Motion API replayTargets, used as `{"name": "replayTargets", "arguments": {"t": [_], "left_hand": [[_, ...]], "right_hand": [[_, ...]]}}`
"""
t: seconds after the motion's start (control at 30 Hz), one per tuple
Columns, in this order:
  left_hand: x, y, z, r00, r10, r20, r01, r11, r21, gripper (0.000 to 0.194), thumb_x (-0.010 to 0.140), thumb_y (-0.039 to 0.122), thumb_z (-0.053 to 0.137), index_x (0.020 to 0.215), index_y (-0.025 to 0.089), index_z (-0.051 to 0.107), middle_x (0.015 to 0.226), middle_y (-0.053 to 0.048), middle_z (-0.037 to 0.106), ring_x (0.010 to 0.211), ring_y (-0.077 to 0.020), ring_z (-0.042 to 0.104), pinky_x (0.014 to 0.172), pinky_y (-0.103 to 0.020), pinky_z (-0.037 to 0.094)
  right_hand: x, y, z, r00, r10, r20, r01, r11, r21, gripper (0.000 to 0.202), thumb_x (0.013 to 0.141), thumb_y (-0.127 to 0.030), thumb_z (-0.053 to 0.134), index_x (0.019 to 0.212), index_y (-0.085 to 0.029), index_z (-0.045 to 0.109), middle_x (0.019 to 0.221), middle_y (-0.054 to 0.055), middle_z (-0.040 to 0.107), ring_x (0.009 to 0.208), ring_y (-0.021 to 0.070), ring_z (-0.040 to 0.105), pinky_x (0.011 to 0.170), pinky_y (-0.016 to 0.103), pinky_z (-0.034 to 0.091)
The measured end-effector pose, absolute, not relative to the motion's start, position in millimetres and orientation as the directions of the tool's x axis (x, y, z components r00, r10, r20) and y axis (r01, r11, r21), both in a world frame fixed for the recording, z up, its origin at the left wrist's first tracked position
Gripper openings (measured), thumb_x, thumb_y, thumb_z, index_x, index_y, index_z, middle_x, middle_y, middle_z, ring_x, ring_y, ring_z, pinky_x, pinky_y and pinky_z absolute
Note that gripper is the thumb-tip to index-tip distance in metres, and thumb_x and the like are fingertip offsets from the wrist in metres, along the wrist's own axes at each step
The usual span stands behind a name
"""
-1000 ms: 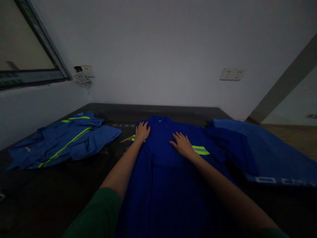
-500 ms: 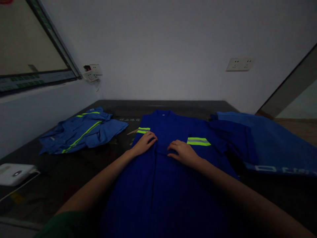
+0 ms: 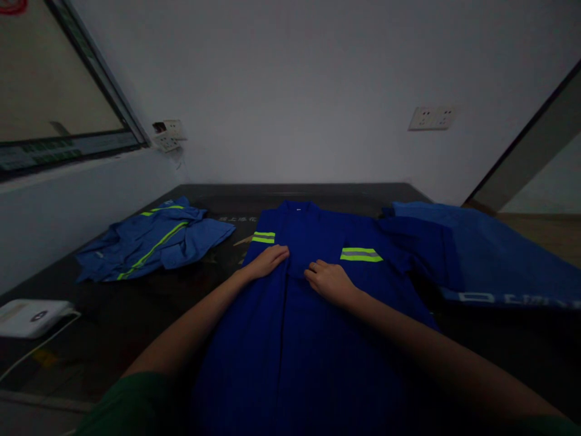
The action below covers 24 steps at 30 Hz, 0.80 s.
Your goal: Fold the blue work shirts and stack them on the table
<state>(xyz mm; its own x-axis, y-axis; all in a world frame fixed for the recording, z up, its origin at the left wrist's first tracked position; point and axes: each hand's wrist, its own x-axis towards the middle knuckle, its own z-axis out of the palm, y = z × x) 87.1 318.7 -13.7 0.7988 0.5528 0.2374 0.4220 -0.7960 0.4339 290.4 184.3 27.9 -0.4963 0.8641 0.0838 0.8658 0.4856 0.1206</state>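
A dark blue work jacket point(image 3: 295, 224) lies front up and spread out, its collar at the far end and yellow-and-grey reflective bands across it. Left of the front opening, my left hand point(image 3: 269, 261) rests on the chest with its fingertips closed at the placket edge. My right hand point(image 3: 330, 281) is on the other front panel, fingers curled together and pinching the cloth. The fingertips of both hands are partly hidden. One sleeve of the jacket stretches off to the right.
A crumpled lighter blue garment point(image 3: 157, 242) with yellow stripes lies on the dark table point(image 3: 218, 197) at left. Nearer sits a white device point(image 3: 34, 318) with a cable. Blue cloth with white lettering point(image 3: 503, 260) lies at right. Wall sockets point(image 3: 431, 118) are behind.
The right hand's fingers have drawn together onto the cloth. My left hand's fingers have closed at the placket edge. The view has shifted slightly.
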Motion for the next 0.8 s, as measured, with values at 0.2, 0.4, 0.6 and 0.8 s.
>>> {"name": "replayTargets", "arguments": {"t": [0.2, 0.4, 0.6, 0.8], "left_hand": [[89.0, 317.7, -15.8, 0.817, 0.518, 0.253, 0.410, -0.831, 0.377, 0.025, 0.096, 0.032, 0.039, 0.081, 0.019, 0.053, 0.086, -0.004, 0.055, 0.086, -0.0187, 0.052, 0.082, -0.032, 0.043], [88.5, 309.0, -20.1, 0.770, 0.540, 0.339, 0.480, -0.841, 0.250, 0.033, 0.095, 0.031, 0.044, 0.126, 0.020, 0.049, 0.130, -0.011, 0.047, 0.123, -0.0231, 0.044, 0.106, -0.041, 0.036], [88.3, 313.1, -23.2, 0.750, 0.594, 0.290, 0.490, -0.794, 0.359, 0.039, 0.096, 0.032, 0.040, 0.134, 0.022, 0.046, 0.142, -0.009, 0.044, 0.135, -0.0217, 0.037, 0.114, -0.043, 0.027], [82.6, 328.9, -24.8, 0.412, 0.832, 0.373, 0.500, -0.548, 0.671, 0.035, 0.093, 0.015, 0.033, 0.120, 0.019, 0.055, 0.122, -0.008, 0.062, 0.118, -0.0186, 0.055, 0.107, -0.041, 0.038]], "right_hand": [[283.2, 182.1, 24.2, -0.471, 0.873, 0.130, 0.882, 0.469, 0.047, 0.026, 0.096, -0.028, 0.044, 0.103, -0.017, 0.067, 0.109, 0.009, 0.066, 0.099, 0.0220, 0.059, 0.084, 0.031, 0.047], [275.6, 175.3, 15.2, -0.471, 0.872, 0.130, 0.878, 0.478, -0.022, 0.037, 0.094, -0.031, 0.050, 0.125, -0.015, 0.059, 0.128, 0.013, 0.059, 0.113, 0.0256, 0.055, 0.093, 0.037, 0.046], [257.1, 198.1, 35.8, -0.349, 0.933, 0.089, 0.924, 0.358, -0.130, 0.031, 0.097, -0.028, 0.040, 0.103, -0.015, 0.068, 0.107, 0.011, 0.068, 0.103, 0.0223, 0.061, 0.086, 0.031, 0.048], [236.8, 233.2, 44.2, -0.153, 0.988, 0.007, 0.961, 0.150, -0.234, 0.039, 0.093, -0.046, 0.046, 0.114, -0.016, 0.060, 0.107, 0.013, 0.068, 0.098, 0.0260, 0.065, 0.077, 0.035, 0.051]]}}
